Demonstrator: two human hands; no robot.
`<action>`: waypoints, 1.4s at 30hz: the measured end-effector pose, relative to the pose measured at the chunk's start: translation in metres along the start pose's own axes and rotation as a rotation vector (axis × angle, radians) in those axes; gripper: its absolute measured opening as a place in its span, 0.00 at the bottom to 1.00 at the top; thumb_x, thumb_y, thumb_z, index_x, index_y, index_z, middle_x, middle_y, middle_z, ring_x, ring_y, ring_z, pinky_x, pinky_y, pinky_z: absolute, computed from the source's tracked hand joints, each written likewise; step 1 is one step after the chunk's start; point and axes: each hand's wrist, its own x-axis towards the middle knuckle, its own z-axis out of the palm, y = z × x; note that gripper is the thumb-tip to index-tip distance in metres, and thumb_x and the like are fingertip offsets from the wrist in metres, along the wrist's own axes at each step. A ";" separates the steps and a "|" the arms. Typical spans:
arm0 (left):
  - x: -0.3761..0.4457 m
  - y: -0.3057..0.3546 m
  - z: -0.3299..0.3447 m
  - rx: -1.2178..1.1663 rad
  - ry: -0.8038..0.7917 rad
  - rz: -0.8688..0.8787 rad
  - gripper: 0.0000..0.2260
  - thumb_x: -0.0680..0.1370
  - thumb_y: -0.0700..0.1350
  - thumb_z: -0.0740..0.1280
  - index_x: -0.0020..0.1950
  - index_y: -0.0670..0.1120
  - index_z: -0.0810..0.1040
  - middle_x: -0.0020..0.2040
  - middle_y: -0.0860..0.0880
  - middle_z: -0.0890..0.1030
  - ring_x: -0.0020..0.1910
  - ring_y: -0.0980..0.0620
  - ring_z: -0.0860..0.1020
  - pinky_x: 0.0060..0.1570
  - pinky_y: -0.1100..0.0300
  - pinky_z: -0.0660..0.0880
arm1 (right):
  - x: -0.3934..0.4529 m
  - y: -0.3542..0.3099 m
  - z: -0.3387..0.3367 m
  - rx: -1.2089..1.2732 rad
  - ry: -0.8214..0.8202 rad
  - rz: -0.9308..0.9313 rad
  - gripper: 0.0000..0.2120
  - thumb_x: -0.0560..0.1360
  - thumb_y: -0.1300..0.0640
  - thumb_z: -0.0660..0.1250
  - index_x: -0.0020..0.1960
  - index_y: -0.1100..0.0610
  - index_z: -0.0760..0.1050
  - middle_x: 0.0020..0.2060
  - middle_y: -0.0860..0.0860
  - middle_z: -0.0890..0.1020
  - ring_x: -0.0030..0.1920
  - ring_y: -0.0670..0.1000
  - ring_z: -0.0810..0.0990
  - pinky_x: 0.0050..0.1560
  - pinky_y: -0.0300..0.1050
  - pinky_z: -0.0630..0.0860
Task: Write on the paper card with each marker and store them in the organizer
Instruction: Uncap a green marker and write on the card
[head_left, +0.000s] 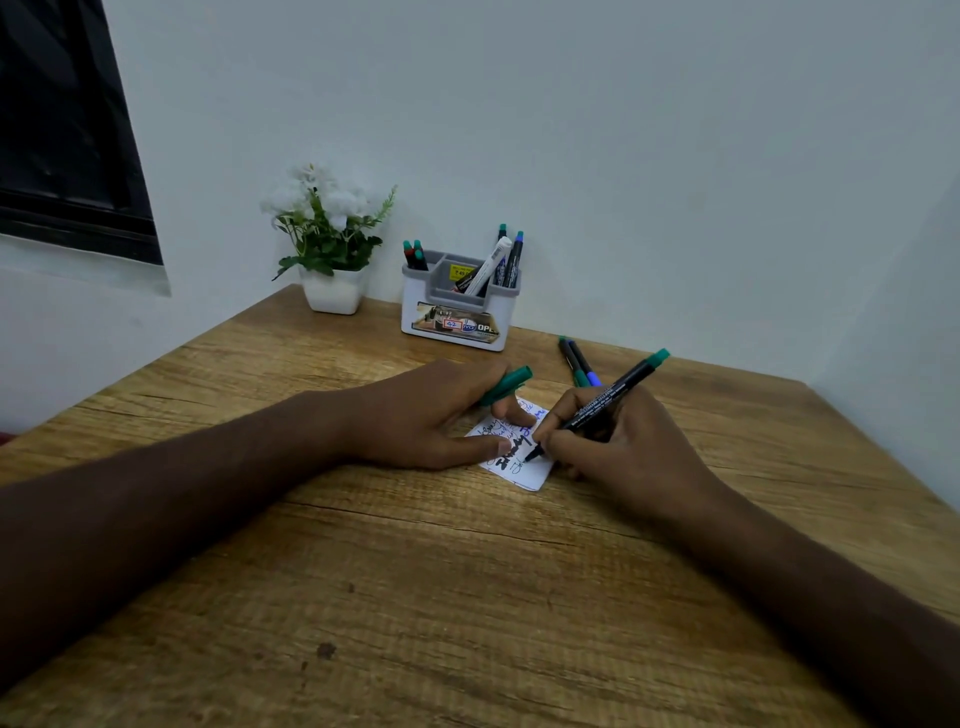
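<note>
Our right hand (618, 441) grips a marker (597, 410), tip on the card (524, 467). Our left hand (426, 415) pins the card, clutching the cap (506, 385); organizer (460, 299) at twelve o'clock.

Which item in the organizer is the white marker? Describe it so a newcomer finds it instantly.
Start at the white organizer near the table's back edge, right of the flower pot. The white marker leans diagonally across its middle compartment; its neighbours are dark-bodied with green or blue ends.

Paper card (535, 475): near edges covered by both hands, handwriting too small to read. Two markers (577, 364) beyond the right hand (618, 441): near ends hidden behind its knuckles. Organizer (457, 306) label mostly illegible. Forearms cut by frame edges.
</note>
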 end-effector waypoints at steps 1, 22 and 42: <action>0.000 0.000 0.000 0.002 -0.002 -0.002 0.16 0.83 0.58 0.69 0.63 0.50 0.72 0.52 0.55 0.78 0.48 0.56 0.76 0.45 0.61 0.73 | 0.000 0.000 0.000 0.000 0.005 0.000 0.04 0.73 0.51 0.74 0.43 0.50 0.86 0.39 0.49 0.89 0.42 0.51 0.85 0.51 0.64 0.85; -0.001 0.002 -0.001 -0.002 -0.003 0.004 0.13 0.83 0.58 0.69 0.61 0.55 0.70 0.51 0.60 0.76 0.48 0.59 0.76 0.43 0.67 0.69 | 0.001 0.003 -0.001 0.021 0.017 0.011 0.04 0.77 0.56 0.74 0.44 0.51 0.86 0.39 0.48 0.89 0.37 0.44 0.85 0.44 0.47 0.85; -0.002 0.007 -0.004 -0.035 0.004 0.000 0.11 0.82 0.58 0.70 0.58 0.59 0.70 0.54 0.60 0.79 0.53 0.59 0.78 0.49 0.61 0.75 | 0.002 0.002 -0.001 0.024 0.077 0.063 0.03 0.77 0.57 0.74 0.45 0.53 0.86 0.39 0.54 0.89 0.40 0.54 0.88 0.52 0.60 0.86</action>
